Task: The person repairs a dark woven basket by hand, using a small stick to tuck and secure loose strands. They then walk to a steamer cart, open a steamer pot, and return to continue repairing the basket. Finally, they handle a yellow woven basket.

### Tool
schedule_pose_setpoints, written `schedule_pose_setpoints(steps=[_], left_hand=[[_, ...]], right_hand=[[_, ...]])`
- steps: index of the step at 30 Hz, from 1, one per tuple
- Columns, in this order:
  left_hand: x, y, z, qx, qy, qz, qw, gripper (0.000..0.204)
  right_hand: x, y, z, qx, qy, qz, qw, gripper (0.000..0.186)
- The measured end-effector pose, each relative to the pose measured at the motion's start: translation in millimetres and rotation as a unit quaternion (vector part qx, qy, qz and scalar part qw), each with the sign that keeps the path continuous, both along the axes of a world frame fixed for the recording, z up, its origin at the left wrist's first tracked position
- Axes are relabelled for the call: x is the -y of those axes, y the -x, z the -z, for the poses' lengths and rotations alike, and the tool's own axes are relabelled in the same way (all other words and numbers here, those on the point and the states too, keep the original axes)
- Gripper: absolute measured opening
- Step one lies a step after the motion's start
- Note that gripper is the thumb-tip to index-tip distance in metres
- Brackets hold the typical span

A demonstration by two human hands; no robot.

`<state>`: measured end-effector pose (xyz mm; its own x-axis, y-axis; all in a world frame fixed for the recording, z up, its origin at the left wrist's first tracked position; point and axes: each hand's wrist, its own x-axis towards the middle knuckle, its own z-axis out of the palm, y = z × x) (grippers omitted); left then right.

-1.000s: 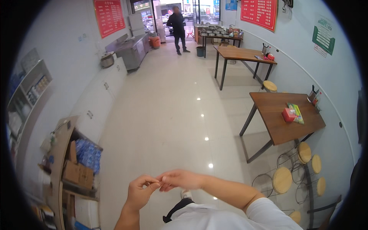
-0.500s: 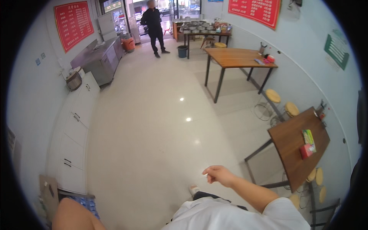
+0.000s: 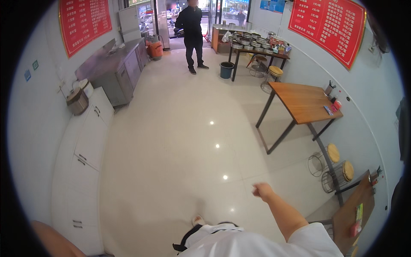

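Note:
My right hand point(image 3: 262, 190) is out in front of me above the tiled floor point(image 3: 171, 162), left of the near wooden table point(image 3: 349, 214). Its fingers are curled and a little blurred; what they hold, if anything, is too small to make out. Only my left arm point(image 3: 58, 240) shows at the lower left, with the hand out of view. My foot point(image 3: 198, 220) shows below me.
A person point(image 3: 192, 30) stands near the doorway beside a bucket point(image 3: 226, 70). White cupboards point(image 3: 77, 180) and a steel counter point(image 3: 111, 85) line the left. On the right are a wooden table point(image 3: 299, 103), stools point(image 3: 347, 170) and a far table with metal pots point(image 3: 252, 43).
My two hands were together earlier; they have separated, the left dropping out of view, the right swinging rightward. I have moved forward: the tables, cupboards and standing person appear nearer.

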<state>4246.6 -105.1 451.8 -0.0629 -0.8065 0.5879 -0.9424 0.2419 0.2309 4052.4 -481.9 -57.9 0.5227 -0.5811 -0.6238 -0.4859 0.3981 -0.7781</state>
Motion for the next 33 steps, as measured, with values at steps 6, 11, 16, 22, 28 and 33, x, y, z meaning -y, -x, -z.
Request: schedule_pose_setpoints(steps=[6, 11, 16, 22, 28, 33], left_hand=[[77, -268, -22, 0.008, -0.014, 0.001, 1.0, 0.02], [157, -491, -2, 0.013, -0.018, -0.01, 1.0, 0.02], [233, -710, -23, 0.006, -0.029, -0.02, 0.999, 0.021], [310, -976, -3, 0.003, -0.025, -0.014, 1.0, 0.021], [391, -1259, -11, 0.004, -0.02, 0.021, 1.0, 0.022], [479, -1486, -21, 0.0, -0.033, 0.051, 0.998, 0.022]], right_hand=[[92, 12, 111, -0.209, -0.146, 0.316, 0.914, 0.013], [208, -166, 128, -0.25, -0.115, 0.512, 0.814, 0.024], [287, -565, 77, -0.152, 0.006, 0.154, 0.976, 0.012], [288, -1066, -21, 0.0, 0.224, -0.263, 0.939, 0.03], [331, -1260, 16, -0.047, 0.206, -0.254, 0.944, 0.034], [452, -1265, 100, -0.387, 0.377, -0.542, 0.643, 0.047]])
